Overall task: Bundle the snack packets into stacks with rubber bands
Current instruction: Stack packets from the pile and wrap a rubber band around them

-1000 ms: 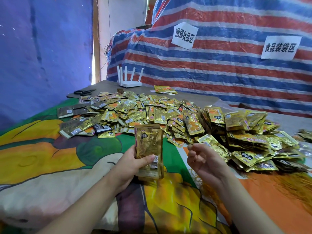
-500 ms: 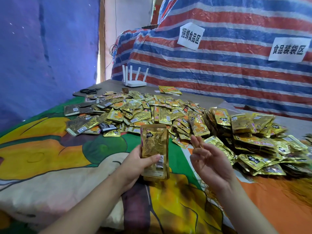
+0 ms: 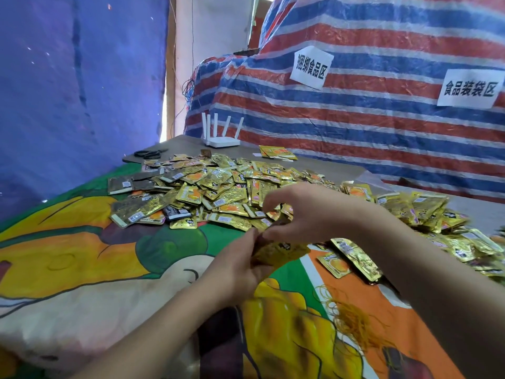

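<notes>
My left hand (image 3: 237, 265) holds a small stack of golden snack packets (image 3: 278, 251), now tilted flat and pointing right. My right hand (image 3: 303, 212) is over the stack's near end with curled fingers at its top edge; whether a rubber band is between those fingers is hidden. A heap of loose golden packets (image 3: 213, 187) spreads behind the hands. More packets, some bundled (image 3: 426, 212), lie to the right. A loose pile of yellow rubber bands (image 3: 352, 321) lies on the cloth under my right forearm.
The packets lie on a colourful cartoon-print cloth (image 3: 82, 255). A white router (image 3: 221, 138) and black scissors (image 3: 149, 153) sit at the table's far edge. A striped tarp with two paper signs (image 3: 311, 67) rises behind, a blue tarp on the left.
The stack went from upright to tilted flat in my left hand. My right hand moved left from beside the stack to its top edge, fingers curling over it. The view shifted.
</notes>
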A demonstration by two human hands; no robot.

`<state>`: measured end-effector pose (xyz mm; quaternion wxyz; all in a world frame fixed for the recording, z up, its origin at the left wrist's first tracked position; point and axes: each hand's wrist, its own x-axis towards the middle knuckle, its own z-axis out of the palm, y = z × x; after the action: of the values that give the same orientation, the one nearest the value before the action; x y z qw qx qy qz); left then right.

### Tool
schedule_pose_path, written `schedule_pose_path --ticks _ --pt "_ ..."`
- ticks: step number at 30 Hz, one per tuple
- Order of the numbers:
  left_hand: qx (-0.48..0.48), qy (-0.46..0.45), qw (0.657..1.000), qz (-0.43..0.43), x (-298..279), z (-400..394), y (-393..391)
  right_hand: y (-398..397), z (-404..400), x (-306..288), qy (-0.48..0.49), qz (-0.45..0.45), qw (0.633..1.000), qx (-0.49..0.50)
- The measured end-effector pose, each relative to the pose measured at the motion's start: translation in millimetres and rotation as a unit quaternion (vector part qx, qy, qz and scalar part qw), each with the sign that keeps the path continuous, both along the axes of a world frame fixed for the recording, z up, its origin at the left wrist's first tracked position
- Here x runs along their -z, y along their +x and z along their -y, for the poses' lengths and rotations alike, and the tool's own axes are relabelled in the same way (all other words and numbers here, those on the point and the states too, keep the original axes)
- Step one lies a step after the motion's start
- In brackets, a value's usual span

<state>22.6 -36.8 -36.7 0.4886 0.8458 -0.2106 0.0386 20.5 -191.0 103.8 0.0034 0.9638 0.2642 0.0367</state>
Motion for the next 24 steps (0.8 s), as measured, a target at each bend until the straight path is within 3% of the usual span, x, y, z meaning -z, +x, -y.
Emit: schedule_pose_path --ticks 3,5,8,11,16,20,24 --pt "0.021 0.031 0.999 0.037 -6 -2 -3 9 -18 -2 -0.178 -0.073 0.981 0.011" --pt "0.005 0.0 1.0 0.016 -6 -7 -6 18 -18 -6 -0.167 -0.151 0.974 0.028" --pt "-0.043 -0.112 0.991 -0.059 -2 -17 -6 30 -6 -8 -0.025 -0.263 0.964 0.033" --pt "-0.042 -0.216 0.967 -0.129 0 -17 -10 33 3 10 0.162 -0.304 0.939 0.01" --pt "-0.06 -0.41 0.887 -0.203 -4 -13 -12 24 4 78 0.482 -0.311 0.818 0.031" --pt "-0.069 -0.389 0.892 -0.219 -4 -25 -9 18 9 111 0.576 -0.245 0.774 0.092" --pt "-0.043 -0.389 0.891 -0.23 5 -26 -10 10 10 118 0.625 -0.212 0.747 0.086"
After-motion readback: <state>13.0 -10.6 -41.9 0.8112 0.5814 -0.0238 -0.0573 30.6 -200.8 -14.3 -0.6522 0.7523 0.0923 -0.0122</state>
